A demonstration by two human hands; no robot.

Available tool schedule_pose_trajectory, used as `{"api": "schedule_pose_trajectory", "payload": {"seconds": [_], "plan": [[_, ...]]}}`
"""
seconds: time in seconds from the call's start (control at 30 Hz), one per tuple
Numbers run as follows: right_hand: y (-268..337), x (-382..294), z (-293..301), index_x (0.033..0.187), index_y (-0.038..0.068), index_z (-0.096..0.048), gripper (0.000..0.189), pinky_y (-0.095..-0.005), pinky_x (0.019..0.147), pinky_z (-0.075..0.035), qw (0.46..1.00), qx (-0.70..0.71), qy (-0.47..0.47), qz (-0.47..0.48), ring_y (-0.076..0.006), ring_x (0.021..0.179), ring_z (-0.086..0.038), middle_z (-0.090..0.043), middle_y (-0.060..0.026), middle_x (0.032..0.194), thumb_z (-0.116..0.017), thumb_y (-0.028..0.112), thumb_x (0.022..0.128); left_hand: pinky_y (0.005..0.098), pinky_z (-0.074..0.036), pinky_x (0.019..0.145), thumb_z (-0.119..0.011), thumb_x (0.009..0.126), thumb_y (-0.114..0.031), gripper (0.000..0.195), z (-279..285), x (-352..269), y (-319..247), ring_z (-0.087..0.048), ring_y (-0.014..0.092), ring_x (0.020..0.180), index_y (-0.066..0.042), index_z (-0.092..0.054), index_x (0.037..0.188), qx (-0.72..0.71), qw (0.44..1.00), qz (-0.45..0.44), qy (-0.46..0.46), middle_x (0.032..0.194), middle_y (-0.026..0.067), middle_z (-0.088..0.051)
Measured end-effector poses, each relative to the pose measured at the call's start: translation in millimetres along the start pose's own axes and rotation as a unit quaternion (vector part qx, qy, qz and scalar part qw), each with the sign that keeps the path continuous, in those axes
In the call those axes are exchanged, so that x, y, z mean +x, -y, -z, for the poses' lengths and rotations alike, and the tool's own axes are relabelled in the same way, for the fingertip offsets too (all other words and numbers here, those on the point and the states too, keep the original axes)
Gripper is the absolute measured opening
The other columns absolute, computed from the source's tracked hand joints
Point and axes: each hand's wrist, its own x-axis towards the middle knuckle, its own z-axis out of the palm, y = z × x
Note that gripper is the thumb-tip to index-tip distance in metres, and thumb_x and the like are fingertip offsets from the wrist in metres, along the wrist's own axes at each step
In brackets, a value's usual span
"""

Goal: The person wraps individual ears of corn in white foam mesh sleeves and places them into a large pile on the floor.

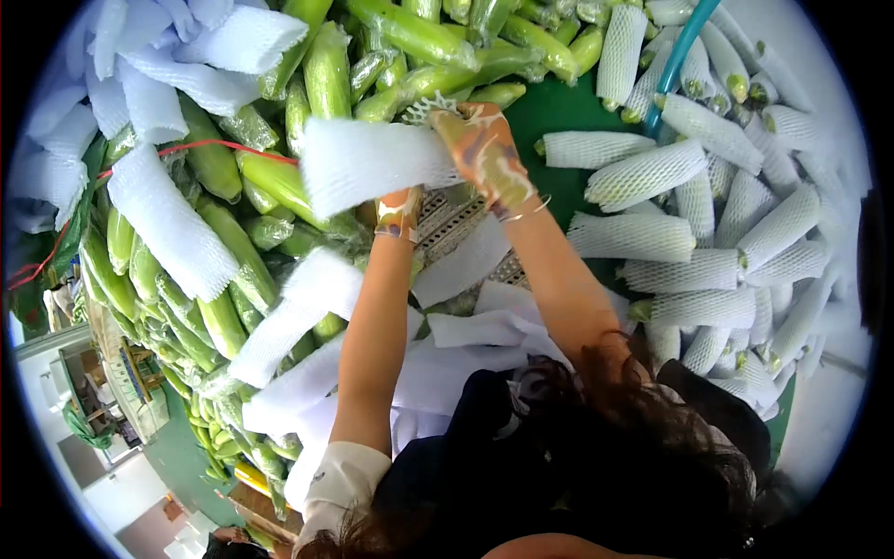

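My right hand (482,150), in a patterned glove, grips the edge of a white foam net sleeve (377,161). My left hand (399,212), gloved too, is under that sleeve, which covers its fingers, so what they hold is hidden. Around and beyond both hands lie green, elongated vegetables in clear plastic film (328,73), piled up to the left and top. More loose foam net sleeves (174,223) lie on the pile, and others are below my forearms. On the right is a heap of vegetables inside foam net sleeves (646,175).
A teal hose or tube (677,59) crosses the sleeved heap. A red string (230,144) runs over the wrapped pile. Green table surface (566,108) shows between the two heaps. At the lower left, part of another person (234,543) shows beside a wooden box.
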Motion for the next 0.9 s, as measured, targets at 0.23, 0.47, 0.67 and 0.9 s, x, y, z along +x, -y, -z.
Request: {"api": "schedule_pose_trajectory", "payload": {"seconds": [0.23, 0.47, 0.67, 0.9], "plan": [[-156, 62, 39, 0.093, 0.003, -0.056, 0.026, -0.0342, 0.067, -0.044, 0.935, -0.334, -0.111, 0.056, -0.0201, 0.081, -0.054, -0.057, -0.0095, 0.093, -0.056, 0.026, 0.079, 0.0319, -0.045, 0.07, -0.049, 0.079, -0.006, 0.03, -41, 1, -34, -0.056, 0.026, 0.084, 0.003, -0.049, 0.107, -0.409, 0.889, 0.076, -0.188, 0.098, 0.0186, -0.057], [-187, 31, -23, 0.108, 0.006, -0.053, 0.041, -0.0375, 0.082, -0.041, 0.872, -0.487, 0.043, -0.015, -0.0275, 0.1, -0.05, -0.054, -0.0131, 0.109, -0.043, 0.038, 0.085, 0.0377, -0.044, 0.083, -0.042, 0.085, -0.01, 0.04, -130, -40, 62, -0.052, 0.026, 0.096, -0.002, -0.037, 0.124, -0.442, 0.887, 0.113, -0.073, 0.109, 0.0114, -0.052], [-114, -17, 77, 0.116, 0.0, -0.046, 0.043, -0.0349, 0.092, -0.035, 0.976, -0.138, -0.056, 0.156, -0.0253, 0.111, -0.045, -0.047, -0.0152, 0.121, -0.028, 0.029, 0.09, 0.0364, -0.041, 0.086, -0.049, 0.075, -0.01, 0.043, -100, -12, -60, -0.05, 0.03, 0.1, 0.002, -0.043, 0.116, -0.343, 0.922, -0.137, -0.114, 0.11, 0.0171, -0.051], [12, -86, 198, 0.112, -0.002, -0.043, 0.051, -0.0359, 0.078, -0.043, 0.895, -0.329, -0.046, 0.297, -0.0273, 0.097, -0.05, -0.056, -0.0145, 0.103, -0.042, 0.04, 0.084, 0.0311, -0.038, 0.089, -0.053, 0.08, -0.016, 0.051, 18, -9, -200, -0.047, 0.024, 0.105, 0.003, -0.032, 0.123, -0.577, 0.742, -0.318, -0.123, 0.11, 0.018, -0.05]]}}
